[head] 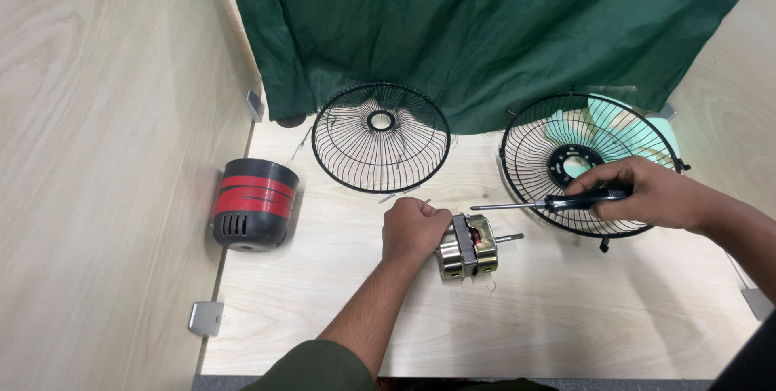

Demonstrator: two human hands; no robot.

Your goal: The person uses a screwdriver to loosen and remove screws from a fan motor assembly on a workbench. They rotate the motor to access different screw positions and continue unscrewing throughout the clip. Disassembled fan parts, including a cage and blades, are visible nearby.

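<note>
Your single head camera, looking steeply down, close over the wooden table [566,318], facing the green curtain [485,27] behind it

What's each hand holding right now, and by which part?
Left hand grips the fan motor by its rear end; right hand holds the screwdriver by its black handle.

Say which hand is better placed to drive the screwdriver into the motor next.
Right, probably. The right hand already grips the screwdriver, its tip pointing toward the motor and just above it. The left hand is closed on the motor's left end, steadying it on the table.
</note>
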